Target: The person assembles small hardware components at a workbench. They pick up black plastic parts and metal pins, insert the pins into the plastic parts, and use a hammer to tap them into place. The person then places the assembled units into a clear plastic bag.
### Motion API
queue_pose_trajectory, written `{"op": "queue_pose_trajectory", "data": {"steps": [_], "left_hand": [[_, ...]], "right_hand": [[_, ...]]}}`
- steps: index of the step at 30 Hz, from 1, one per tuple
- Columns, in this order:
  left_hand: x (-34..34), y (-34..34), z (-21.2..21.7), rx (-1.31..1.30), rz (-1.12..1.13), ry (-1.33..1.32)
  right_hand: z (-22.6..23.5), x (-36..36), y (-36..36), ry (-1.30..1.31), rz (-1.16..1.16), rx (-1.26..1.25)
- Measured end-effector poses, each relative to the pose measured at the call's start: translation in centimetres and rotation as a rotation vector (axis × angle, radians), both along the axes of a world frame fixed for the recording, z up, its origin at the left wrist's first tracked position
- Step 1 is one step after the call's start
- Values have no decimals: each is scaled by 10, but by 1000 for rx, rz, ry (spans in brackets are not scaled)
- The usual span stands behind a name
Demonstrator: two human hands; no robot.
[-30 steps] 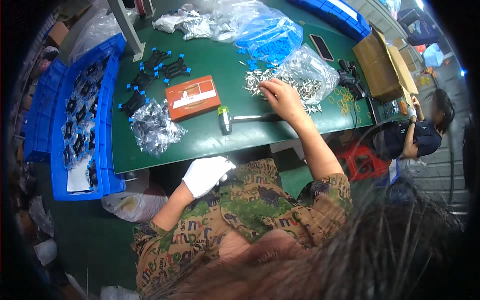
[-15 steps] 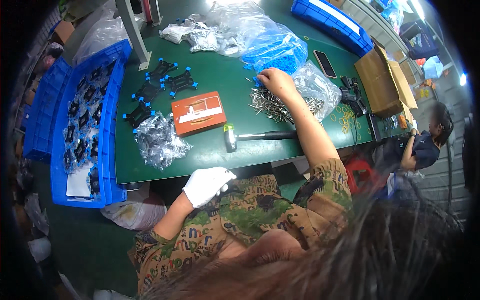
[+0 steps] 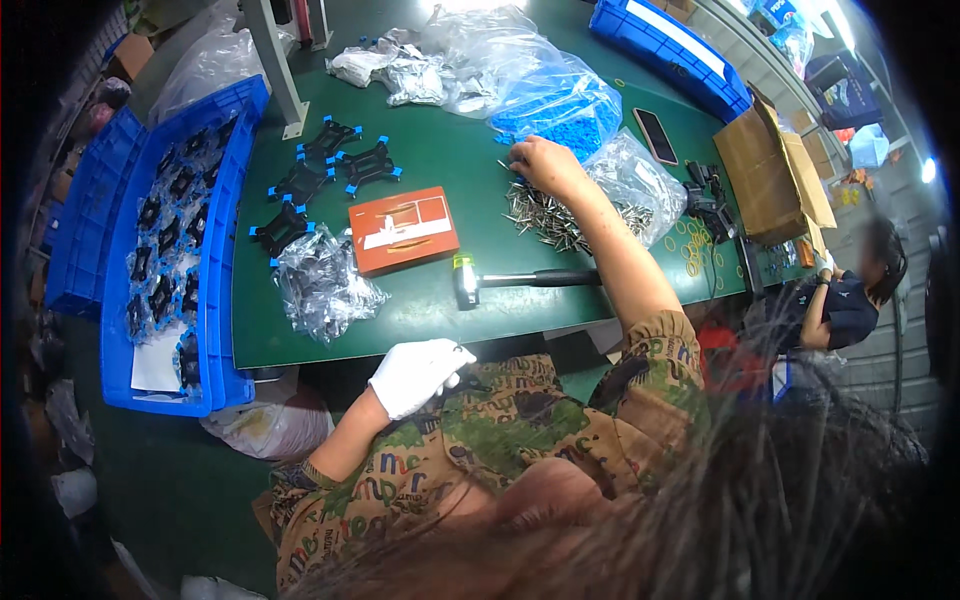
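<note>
Picking from the pile of metal pins (image 3: 550, 215) on the green table (image 3: 440, 300) is judged to be the step in hand. The right hand (image 3: 545, 165) is curled at its far edge; whether anything is pinched cannot be told. The gloved left hand (image 3: 415, 375), loosely closed and empty, is held off the table at the near edge. A clean lift of a pin is called for next. Since the earlier frame the right hand has been moved farther out.

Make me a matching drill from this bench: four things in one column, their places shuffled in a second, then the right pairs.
Things:
1. right hand
2. left hand
3. hammer
4. orange box

Places:
A. near the body, below the table edge
B. on the pile of metal pins
C. between the black brackets and the hammer
D. flat on the green table, near its front edge

Pairs: 1-B, 2-A, 3-D, 4-C
</note>
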State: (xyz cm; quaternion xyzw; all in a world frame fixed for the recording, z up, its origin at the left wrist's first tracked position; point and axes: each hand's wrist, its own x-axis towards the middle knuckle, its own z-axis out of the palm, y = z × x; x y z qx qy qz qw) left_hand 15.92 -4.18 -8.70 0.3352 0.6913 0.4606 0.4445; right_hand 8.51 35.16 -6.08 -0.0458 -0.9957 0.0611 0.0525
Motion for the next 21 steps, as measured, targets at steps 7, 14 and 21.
{"op": "queue_pose_trajectory", "data": {"steps": [7,14,21], "left_hand": [[0,1,11,-53,21,-36],[3,0,9,-63,32,-29],[5,4,9,-47,-8,-3]], "right_hand": [[2,25,-7,248,70,-249],[5,26,9,152,-156,-206],[-5,-6,5,114,-194,-143]]}}
